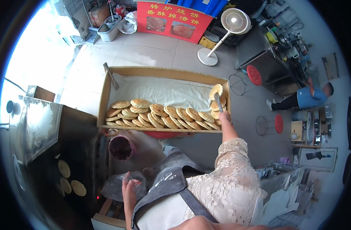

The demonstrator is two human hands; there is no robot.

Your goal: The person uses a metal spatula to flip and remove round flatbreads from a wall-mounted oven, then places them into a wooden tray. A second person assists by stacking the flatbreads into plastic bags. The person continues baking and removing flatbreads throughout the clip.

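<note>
My right hand [225,116] grips the handle of metal tongs [218,103], whose far end meets a round baked flatbread [215,92] at the right end of a shallow wooden box [167,70]. Whether the tongs' tips hold that bread or only touch it, I cannot tell. Overlapping flatbreads [156,109] line the box's near side, above a pale cloth liner [161,89]. Low at the left, my left hand [130,184] is raised beside a clear plastic bag [112,188], its fingers partly spread and nothing seen in them. A flat-ended tool [113,80] leans inside the box's left corner.
At the left stands a metal oven [34,126] with several flatbreads [78,188] on its dark surface. A pink bucket [121,147] is below the box. Beyond are a white fan [234,21] and a red stool [254,75]. Another person [307,97] stands at the right.
</note>
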